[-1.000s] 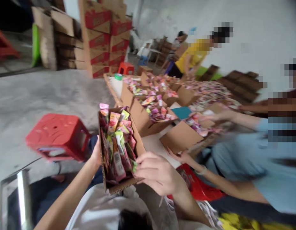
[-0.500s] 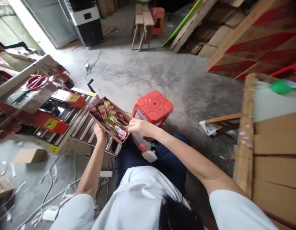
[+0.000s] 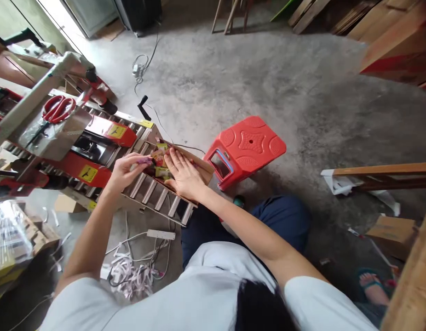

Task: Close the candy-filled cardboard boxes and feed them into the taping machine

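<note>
Your carton [image 3: 203,168] sits over the roller conveyor [image 3: 160,201], left of the frame's centre, its long axis slanting from upper left to lower right. Your left hand [image 3: 125,172], nearer the upper-left end, pinches a purple packet [image 3: 144,160]; your right hand [image 3: 185,178] lies across the packets [image 3: 161,172], fingers extended, gripping nothing.

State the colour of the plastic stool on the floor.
Red; the plastic stool shows best in the head view.

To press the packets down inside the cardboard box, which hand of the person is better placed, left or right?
Probably the right hand: it lies spread, palm down, over the packets in the cardboard box. The left hand is occupied, holding a purple packet in its fingers.
</note>
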`<state>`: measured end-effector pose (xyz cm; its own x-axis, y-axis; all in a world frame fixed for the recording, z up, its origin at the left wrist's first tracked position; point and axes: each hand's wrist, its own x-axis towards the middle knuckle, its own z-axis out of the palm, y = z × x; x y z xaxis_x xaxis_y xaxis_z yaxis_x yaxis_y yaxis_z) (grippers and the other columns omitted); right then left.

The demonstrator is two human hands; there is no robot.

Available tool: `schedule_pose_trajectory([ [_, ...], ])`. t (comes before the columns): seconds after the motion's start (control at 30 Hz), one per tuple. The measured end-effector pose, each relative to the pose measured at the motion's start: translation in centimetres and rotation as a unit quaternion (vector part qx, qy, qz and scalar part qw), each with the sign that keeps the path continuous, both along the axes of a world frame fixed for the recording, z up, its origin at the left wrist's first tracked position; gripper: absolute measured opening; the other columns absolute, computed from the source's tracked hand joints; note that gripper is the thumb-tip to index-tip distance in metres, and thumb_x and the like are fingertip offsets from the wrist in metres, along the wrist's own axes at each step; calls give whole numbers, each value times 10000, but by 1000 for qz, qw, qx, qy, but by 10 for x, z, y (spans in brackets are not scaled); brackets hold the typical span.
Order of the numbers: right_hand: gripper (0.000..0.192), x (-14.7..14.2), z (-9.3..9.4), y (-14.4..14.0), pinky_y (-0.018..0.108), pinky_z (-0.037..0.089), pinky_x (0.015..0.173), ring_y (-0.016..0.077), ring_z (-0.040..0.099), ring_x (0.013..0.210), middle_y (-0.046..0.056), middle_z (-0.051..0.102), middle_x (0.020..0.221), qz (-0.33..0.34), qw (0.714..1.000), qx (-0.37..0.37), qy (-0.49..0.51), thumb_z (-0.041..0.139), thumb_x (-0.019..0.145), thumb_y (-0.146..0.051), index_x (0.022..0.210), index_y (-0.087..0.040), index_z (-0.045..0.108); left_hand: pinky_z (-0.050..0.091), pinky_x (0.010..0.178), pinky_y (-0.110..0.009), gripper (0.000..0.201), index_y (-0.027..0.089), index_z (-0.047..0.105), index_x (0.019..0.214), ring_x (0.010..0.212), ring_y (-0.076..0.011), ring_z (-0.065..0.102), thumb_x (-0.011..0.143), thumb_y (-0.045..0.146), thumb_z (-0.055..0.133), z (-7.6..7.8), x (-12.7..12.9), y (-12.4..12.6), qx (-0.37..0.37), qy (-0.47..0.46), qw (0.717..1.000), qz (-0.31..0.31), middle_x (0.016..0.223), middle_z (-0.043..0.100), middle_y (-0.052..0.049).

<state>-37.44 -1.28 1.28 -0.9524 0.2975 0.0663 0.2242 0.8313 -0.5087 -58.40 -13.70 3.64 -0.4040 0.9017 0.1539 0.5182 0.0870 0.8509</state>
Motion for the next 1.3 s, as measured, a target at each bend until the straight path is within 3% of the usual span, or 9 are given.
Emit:
schedule_pose_trajectory([
  [0.17,614,-7,-15,4,495,240,1204,324,232,1494,167,201,1636,-3,999,22,-38,523,953,-314,1511,-123,354,558,890,-341,564,237,599,1345,1019,-217,657,829,447,688,5,0,8,-50,-37,996,-61,1092,670,-91],
  [0.4,560,-7,-22,5,533,217,1209,344,301,1451,218,355,1560,11,995,25,-96,570,893,-246,1416,-70,471,477,1000,-423,373,236,703,1202,1054,-242,591,916,419,549,16,1,44,-133,171,940,-264,1140,627,-114],
  [0.53,413,-4,-23,15,514,273,1192,311,403,1382,167,474,1481,12,999,-49,-7,567,898,-281,1286,-139,594,446,1027,-434,399,242,711,1206,1056,-250,584,937,418,473,15,-1,57,-168,196,914,-313,1125,639,-116],
  [0.67,213,9,-16,21,374,451,1070,211,590,1161,105,655,1196,-52,972,-170,151,543,894,-203,1061,-174,672,482,929,-378,450,195,770,1059,957,-226,617,931,484,449,7,-2,60,-155,157,942,-254,998,657,-106],
  [0.77,190,14,-10,19,377,463,1051,207,579,1180,104,651,1201,-94,951,-171,238,523,946,-251,1045,-189,673,494,794,-322,450,190,778,891,814,-188,621,912,520,472,-3,0,61,-133,128,967,-178,878,657,-74],
  [0.93,200,5,-17,29,339,497,931,212,647,980,92,728,956,13,992,-124,18,552,907,-128,864,-170,742,454,783,-348,393,197,594,614,699,-193,576,917,436,516,-21,23,74,-117,237,964,-4,670,593,-49],
  [1.07,271,2,-22,49,283,514,886,191,670,966,60,747,971,85,985,-148,-27,562,814,-18,896,-171,769,419,912,-430,235,205,589,751,903,-270,593,933,343,537,-27,50,78,-91,318,937,110,834,644,-94],
  [1.2,387,12,-7,45,303,482,1043,176,637,1146,59,721,1167,93,966,-226,79,457,808,34,950,-157,762,438,928,-404,159,210,630,925,1016,-267,571,948,329,528,-27,56,69,-62,316,944,71,993,658,-105],
  [1.3,381,28,18,30,347,404,1154,185,551,1282,91,664,1282,53,964,-178,189,423,894,-22,1102,-148,717,451,926,-384,211,219,667,979,1021,-243,575,967,334,490,-27,49,67,-63,334,940,-12,1050,678,-86],
])
